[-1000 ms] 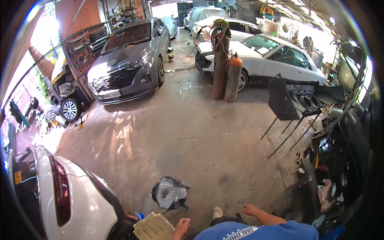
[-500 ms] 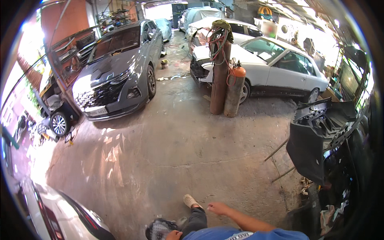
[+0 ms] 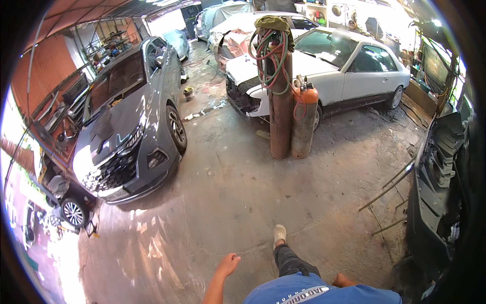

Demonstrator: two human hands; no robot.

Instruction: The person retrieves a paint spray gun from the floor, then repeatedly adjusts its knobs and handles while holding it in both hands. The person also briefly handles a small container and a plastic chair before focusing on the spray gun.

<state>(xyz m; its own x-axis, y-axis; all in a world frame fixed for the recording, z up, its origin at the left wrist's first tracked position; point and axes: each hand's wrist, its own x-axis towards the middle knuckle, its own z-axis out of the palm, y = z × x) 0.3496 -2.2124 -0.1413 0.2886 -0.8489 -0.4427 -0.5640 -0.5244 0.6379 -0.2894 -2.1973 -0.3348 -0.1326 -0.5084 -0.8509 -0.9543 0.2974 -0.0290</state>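
Here, on the far left, we see a spoked wheel [image 3: 74,213] near the front of a dark grey car [image 3: 114,131], well apart from our hands. Next comes our left hand [image 3: 229,264] above the concrete floor [image 3: 217,202]; its fingers curl inward, but we cannot tell how tightly. Well ahead, between our two separated hands, stand a tall brown cylinder [image 3: 281,121] and, just beside it, an orange-topped cylinder [image 3: 304,129], before a white car [image 3: 367,83]. Little of our right hand [image 3: 344,279] shows above our blue shirt [image 3: 349,295], so we cannot tell its state. Farthest right, nearer that hand, sits a black bumper [image 3: 429,213].
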